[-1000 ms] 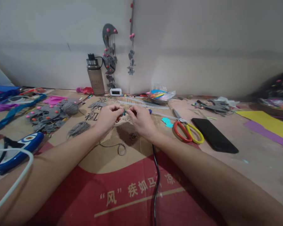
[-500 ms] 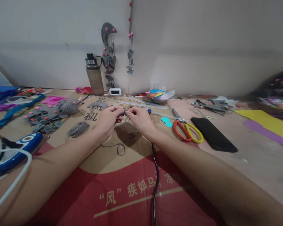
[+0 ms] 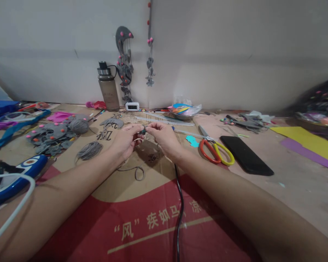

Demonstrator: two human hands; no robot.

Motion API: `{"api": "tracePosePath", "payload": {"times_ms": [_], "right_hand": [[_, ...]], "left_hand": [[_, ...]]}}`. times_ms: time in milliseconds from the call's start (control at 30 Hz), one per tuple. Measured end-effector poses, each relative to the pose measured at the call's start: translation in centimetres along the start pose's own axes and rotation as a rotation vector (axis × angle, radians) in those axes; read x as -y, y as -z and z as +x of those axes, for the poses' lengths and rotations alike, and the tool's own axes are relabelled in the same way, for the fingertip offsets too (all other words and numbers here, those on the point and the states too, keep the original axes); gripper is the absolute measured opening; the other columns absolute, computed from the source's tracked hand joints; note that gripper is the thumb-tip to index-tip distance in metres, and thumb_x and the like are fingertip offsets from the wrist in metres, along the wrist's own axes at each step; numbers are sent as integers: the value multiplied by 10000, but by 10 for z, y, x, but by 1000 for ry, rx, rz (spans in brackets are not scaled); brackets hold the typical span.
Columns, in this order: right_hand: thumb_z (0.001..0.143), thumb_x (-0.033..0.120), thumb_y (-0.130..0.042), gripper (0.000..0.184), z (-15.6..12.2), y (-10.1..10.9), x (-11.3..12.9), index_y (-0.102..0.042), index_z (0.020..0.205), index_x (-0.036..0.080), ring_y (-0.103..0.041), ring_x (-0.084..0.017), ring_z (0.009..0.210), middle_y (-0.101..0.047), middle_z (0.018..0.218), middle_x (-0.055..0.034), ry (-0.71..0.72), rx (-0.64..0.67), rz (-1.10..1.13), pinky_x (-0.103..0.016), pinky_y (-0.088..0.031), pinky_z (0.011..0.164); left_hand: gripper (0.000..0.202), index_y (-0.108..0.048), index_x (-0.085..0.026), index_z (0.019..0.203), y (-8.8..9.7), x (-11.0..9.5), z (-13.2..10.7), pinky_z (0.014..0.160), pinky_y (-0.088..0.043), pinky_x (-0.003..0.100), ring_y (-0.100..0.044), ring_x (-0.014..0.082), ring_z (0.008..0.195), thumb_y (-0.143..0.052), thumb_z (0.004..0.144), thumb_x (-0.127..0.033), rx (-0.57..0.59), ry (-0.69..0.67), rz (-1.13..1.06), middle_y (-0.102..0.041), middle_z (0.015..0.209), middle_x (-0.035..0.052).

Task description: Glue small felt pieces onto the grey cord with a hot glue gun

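Note:
A small dark grey-green piece (image 3: 143, 130) is pinched between my two hands, above the cardboard. My left hand (image 3: 129, 140) has its thumb and fingers closed on its left side. From the right, my right hand (image 3: 164, 139) pinches the same piece with thumb and forefinger. It is too small to tell its kind. A grey cord (image 3: 136, 174) lies looped on the cardboard below my left wrist, and a coil of grey cord (image 3: 90, 150) rests to the left. A blue-tipped tool (image 3: 173, 128) shows partly behind my right hand.
Scissors (image 3: 210, 151) with red and yellow handles lie right of my right forearm, beside a black phone (image 3: 244, 154) and turquoise cutouts (image 3: 192, 141). A bottle (image 3: 108, 91) and small clock (image 3: 132, 106) stand at the wall. A black cable (image 3: 180, 203) runs between my forearms.
Both hands stay together at the same spot, with slight finger movement around the small piece. A little more of it shows between the fingertips. The view has shifted slightly.

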State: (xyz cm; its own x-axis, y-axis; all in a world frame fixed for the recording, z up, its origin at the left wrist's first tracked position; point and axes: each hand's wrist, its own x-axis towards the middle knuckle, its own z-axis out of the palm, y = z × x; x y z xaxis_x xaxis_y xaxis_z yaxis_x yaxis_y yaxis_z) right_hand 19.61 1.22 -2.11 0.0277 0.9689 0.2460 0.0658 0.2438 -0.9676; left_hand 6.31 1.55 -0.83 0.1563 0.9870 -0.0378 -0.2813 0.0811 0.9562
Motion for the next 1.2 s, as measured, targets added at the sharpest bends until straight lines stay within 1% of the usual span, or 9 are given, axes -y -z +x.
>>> {"api": "tracePosePath", "payload": {"times_ms": [167, 367, 467, 633, 867, 967, 1033, 1067, 1200], "right_hand": [[668, 361, -600, 189, 3, 4, -1, -542, 666, 181, -288, -63, 473, -439, 562, 64, -52, -2, 39, -229, -248, 468], [660, 337, -597, 183, 4, 7, 1, -500, 622, 186, -261, -62, 464, -381, 528, 70, -77, -9, 33, -234, -195, 455], [670, 347, -591, 190, 3, 7, 2, -496, 626, 189, -259, -61, 457, -380, 522, 73, -57, 12, -5, -232, -197, 456], [679, 328, -574, 170, 3, 5, 2, -505, 631, 180, -299, -64, 480, -408, 543, 63, 14, 23, -113, -220, -223, 469], [706, 300, -550, 140, 1, 5, 1, -527, 659, 169, -341, -69, 503, -439, 551, 55, 129, 39, -261, -214, -235, 475], [726, 304, -547, 147, 0, 5, 0, -555, 681, 165, -360, -76, 511, -449, 551, 52, 144, 27, -306, -218, -250, 486], [745, 309, -541, 154, 0, 4, -1, -576, 729, 160, -396, -83, 534, -488, 585, 42, 139, 25, -305, -220, -286, 512], [756, 314, -535, 161, 1, 4, -1, -583, 763, 160, -419, -87, 553, -513, 612, 36, 141, 27, -297, -222, -307, 530], [814, 330, -477, 197, 0, 1, -5, -585, 852, 169, -488, -107, 653, -577, 732, 11, 193, 39, -302, -232, -360, 613]], "left_hand": [[231, -659, -141, 758, 5, 0, 5, 456, -334, 179, -513, 64, 554, -748, 600, -283, 26, -9, 109, -603, 700, 12], [210, -700, -124, 823, 9, -7, 7, 472, -345, 183, -535, 84, 582, -677, 627, -193, 122, -34, 150, -616, 686, 38], [227, -702, -130, 852, 10, -8, 6, 464, -334, 182, -532, 85, 582, -675, 648, -228, 108, -62, 221, -618, 689, 43], [203, -685, -136, 728, 11, -7, 7, 450, -328, 193, -530, 95, 567, -707, 648, -321, 65, -129, 355, -610, 649, 45], [179, -673, -133, 677, 11, -9, 8, 440, -318, 205, -510, 94, 519, -717, 634, -301, 71, -90, 422, -594, 595, 47], [148, -660, -140, 653, 12, -9, 9, 399, -245, 202, -408, 64, 413, -699, 639, -282, 43, -103, 460, -521, 482, 2], [131, -649, -143, 652, 12, -10, 9, 385, -198, 202, -336, 49, 370, -691, 638, -266, 22, -112, 441, -463, 430, -30], [127, -639, -142, 645, 12, -9, 10, 384, -194, 200, -332, 47, 367, -688, 637, -259, 13, -111, 414, -456, 426, -34], [119, -616, -125, 647, 17, -8, 16, 389, -219, 181, -401, 53, 401, -664, 649, -235, -34, -89, 305, -515, 470, -5]]}}
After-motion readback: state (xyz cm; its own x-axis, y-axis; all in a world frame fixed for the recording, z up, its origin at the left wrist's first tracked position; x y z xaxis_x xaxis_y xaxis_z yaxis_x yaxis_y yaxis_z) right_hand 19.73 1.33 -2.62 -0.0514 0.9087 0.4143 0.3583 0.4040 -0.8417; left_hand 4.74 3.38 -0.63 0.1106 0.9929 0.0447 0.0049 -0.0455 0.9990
